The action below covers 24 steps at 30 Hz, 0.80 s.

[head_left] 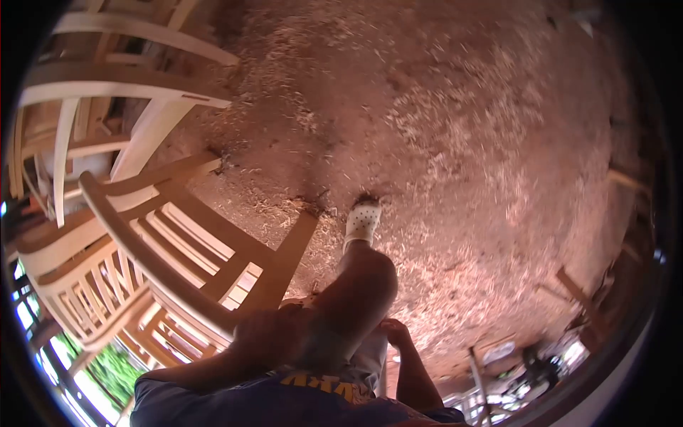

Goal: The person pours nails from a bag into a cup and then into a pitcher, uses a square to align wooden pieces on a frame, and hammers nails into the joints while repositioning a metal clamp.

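A pale, unfinished wooden armchair (245, 245) with a slatted seat stands or leans on my left, turned at an angle. My left hand (265, 333) is at the near end of its long curved armrest (153, 252) and looks closed around it. Shadow and blur hide most of those fingers. Beside my thigh, my right hand (395, 332) hangs low with its fingers curled in. Whether anything is inside it cannot be made out. One bent leg, ending in a white perforated clog (363, 222), is stretched forward between the hands.
More bare wooden chairs and frames (128, 89) crowd the left side, one slatted chair back (92, 288) close behind the armchair. Wood shavings (455, 128) cover the reddish dirt floor. Timber pieces (580, 292) and dark clutter (541, 366) lie along the right edge.
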Tool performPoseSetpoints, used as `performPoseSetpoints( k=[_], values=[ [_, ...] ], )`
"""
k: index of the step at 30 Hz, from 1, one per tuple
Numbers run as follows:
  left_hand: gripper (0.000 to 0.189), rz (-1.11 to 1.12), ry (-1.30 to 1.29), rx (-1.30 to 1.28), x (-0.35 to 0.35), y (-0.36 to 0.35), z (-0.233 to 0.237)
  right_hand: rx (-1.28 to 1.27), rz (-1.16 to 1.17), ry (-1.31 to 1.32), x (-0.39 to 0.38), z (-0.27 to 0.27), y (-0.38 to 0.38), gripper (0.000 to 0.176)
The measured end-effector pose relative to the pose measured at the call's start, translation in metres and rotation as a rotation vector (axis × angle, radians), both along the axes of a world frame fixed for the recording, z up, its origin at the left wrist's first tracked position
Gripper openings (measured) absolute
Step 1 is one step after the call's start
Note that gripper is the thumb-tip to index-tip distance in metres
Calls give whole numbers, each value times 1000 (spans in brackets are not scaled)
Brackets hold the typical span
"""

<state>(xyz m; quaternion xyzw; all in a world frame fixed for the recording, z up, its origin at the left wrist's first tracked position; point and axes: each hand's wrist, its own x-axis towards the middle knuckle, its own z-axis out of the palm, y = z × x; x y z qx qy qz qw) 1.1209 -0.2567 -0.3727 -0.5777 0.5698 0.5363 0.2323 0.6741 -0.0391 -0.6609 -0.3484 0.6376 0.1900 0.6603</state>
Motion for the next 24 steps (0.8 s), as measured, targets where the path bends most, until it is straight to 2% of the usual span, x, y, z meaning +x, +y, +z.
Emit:
performPoseSetpoints(
  k=[1,2,5,6,7,8,9,11,13,16,18,20,22,23,24],
  values=[
    [49,91,-1,68,1,5,1,-3,37,-22,2,20,-45,49],
    [46,130,-8,61,1,10,3,-5,69,-42,5,39,-89,49],
    [39,231,-16,30,-2,5,-2,-222,331,287,11,69,-202,49],
    [37,276,-21,33,-5,2,1,-329,338,325,13,83,-244,54],
    [35,318,-38,28,-5,-1,3,-377,132,288,-3,72,-270,53],
    [34,346,-71,2,-5,-3,4,-565,211,263,14,95,-322,48],
    [32,366,-97,-31,-6,-4,4,-635,192,220,27,115,-369,45],
    [33,406,-132,-35,-12,-6,9,-621,129,125,59,154,-452,44],
    [39,458,-178,-8,-13,-13,12,-639,147,36,68,168,-503,46],
    [38,524,-232,-118,-16,-12,15,-731,224,-47,67,157,-552,48],
    [42,594,-279,-141,-23,-1,-7,-795,219,-22,72,159,-582,50],
    [42,692,-261,-93,-16,0,-53,-634,414,43,57,164,-609,52],
    [39,834,-293,-171,9,-49,-70,-406,510,-34,46,191,-643,47],
    [38,922,-301,-198,14,-76,-71,-346,421,-2,40,207,-664,42],
    [35,789,-277,-372,28,-109,-64,-276,337,22,37,220,-679,37]
  ],
)
